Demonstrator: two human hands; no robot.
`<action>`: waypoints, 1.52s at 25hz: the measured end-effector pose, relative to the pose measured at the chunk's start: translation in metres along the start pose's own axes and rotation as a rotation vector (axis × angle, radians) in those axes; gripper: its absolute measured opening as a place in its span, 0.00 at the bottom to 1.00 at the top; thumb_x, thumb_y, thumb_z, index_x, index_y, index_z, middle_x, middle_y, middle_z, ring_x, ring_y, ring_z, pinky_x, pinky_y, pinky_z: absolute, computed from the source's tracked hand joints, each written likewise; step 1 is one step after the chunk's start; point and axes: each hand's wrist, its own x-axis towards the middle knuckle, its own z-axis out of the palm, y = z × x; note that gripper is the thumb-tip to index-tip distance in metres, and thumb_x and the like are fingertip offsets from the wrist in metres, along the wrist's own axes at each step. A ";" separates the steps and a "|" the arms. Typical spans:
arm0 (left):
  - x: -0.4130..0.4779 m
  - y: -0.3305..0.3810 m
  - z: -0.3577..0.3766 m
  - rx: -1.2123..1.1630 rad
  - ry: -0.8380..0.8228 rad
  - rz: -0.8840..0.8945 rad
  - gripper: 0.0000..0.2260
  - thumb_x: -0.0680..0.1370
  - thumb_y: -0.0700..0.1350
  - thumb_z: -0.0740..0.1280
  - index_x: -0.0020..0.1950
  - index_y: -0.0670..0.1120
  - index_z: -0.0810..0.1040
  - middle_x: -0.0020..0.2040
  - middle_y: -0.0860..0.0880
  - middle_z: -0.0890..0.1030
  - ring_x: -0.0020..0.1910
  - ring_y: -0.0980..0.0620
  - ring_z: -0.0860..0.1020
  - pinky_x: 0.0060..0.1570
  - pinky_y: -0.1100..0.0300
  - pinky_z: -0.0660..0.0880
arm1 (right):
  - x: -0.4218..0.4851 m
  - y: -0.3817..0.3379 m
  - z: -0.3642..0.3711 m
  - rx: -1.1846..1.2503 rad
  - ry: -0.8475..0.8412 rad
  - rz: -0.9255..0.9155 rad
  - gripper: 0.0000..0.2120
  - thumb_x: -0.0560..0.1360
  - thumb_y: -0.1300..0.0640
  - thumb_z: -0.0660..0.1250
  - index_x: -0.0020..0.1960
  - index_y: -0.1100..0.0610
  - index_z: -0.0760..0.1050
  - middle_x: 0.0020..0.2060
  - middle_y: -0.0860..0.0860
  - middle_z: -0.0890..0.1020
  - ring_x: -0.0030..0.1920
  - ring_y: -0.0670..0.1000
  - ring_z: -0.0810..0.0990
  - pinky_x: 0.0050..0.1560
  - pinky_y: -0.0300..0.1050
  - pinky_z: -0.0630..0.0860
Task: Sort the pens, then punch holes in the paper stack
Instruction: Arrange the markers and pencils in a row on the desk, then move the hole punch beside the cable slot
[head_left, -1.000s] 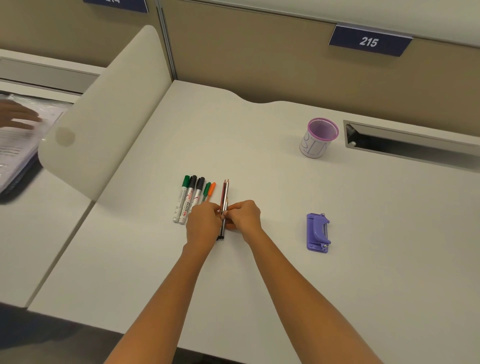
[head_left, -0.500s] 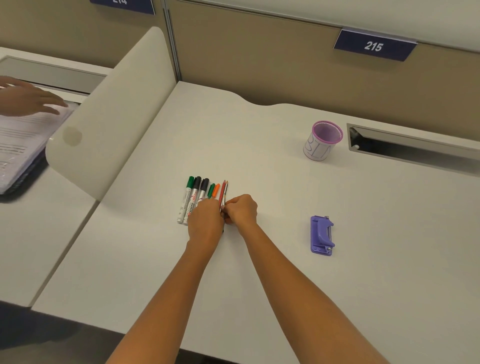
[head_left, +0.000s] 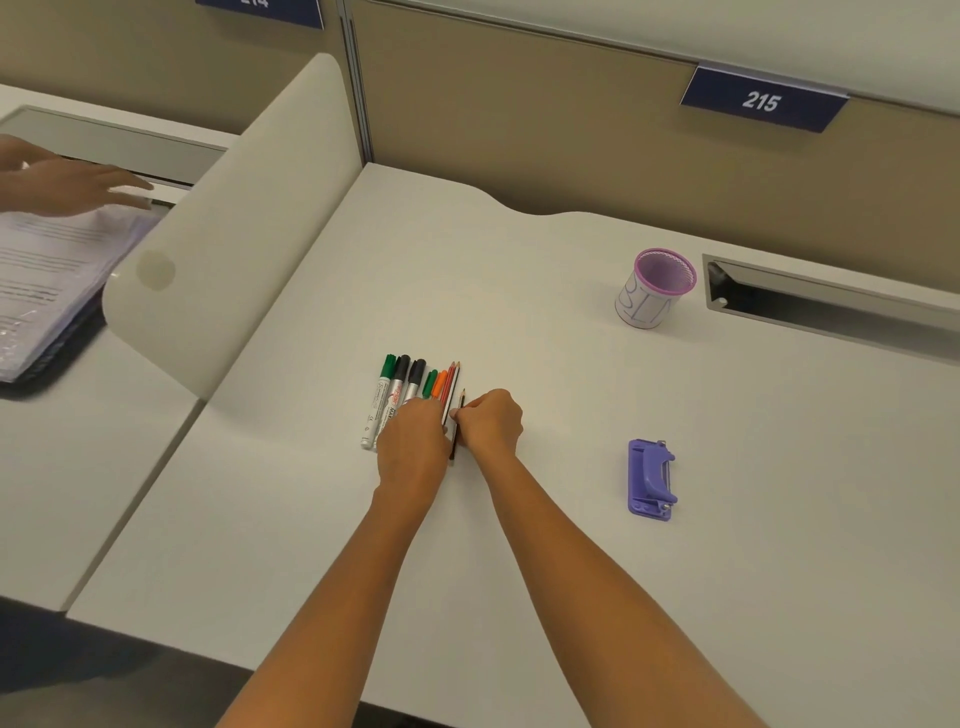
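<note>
A row of pens lies side by side on the white desk: three thick markers (head_left: 395, 384), a green and an orange thin pen (head_left: 435, 383), then red-tipped pencils (head_left: 453, 382). My left hand (head_left: 413, 447) lies curled over the lower ends of this row and presses on them. My right hand (head_left: 491, 421) sits just to the right and pinches a dark pencil (head_left: 461, 402) at the row's right end, lower than the others. A purple hole punch (head_left: 650, 478) lies to the right. A paper stack (head_left: 47, 270) rests on the neighbouring desk at the left.
A purple mesh cup (head_left: 655, 288) stands at the back right, beside a cable slot (head_left: 831, 306) in the desk. A curved white divider (head_left: 234, 218) separates the two desks. Another person's hand (head_left: 67, 187) hovers over the paper stack.
The pencils have shifted left against the row, and a dark pencil now sits apart in my right hand. The other person's hand has moved right over the papers.
</note>
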 end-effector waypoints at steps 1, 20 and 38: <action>0.000 -0.001 0.000 -0.007 0.002 -0.001 0.07 0.77 0.42 0.67 0.54 0.44 0.81 0.48 0.44 0.83 0.44 0.45 0.81 0.40 0.56 0.76 | 0.000 -0.001 0.000 -0.006 -0.008 -0.001 0.09 0.72 0.57 0.72 0.47 0.63 0.81 0.43 0.57 0.85 0.38 0.54 0.81 0.26 0.39 0.67; -0.031 0.070 0.010 -0.422 -0.186 0.051 0.18 0.73 0.54 0.71 0.58 0.44 0.81 0.51 0.47 0.85 0.48 0.50 0.82 0.48 0.61 0.75 | 0.030 0.032 -0.120 -0.162 0.134 -0.187 0.17 0.73 0.67 0.60 0.55 0.56 0.82 0.51 0.55 0.84 0.45 0.55 0.82 0.45 0.42 0.76; -0.094 0.209 0.085 -0.497 -0.323 0.014 0.08 0.76 0.46 0.66 0.49 0.44 0.80 0.46 0.43 0.81 0.40 0.45 0.77 0.36 0.58 0.71 | 0.042 0.147 -0.261 -0.249 -0.183 -0.134 0.14 0.75 0.64 0.62 0.58 0.57 0.80 0.57 0.56 0.81 0.58 0.55 0.79 0.51 0.42 0.73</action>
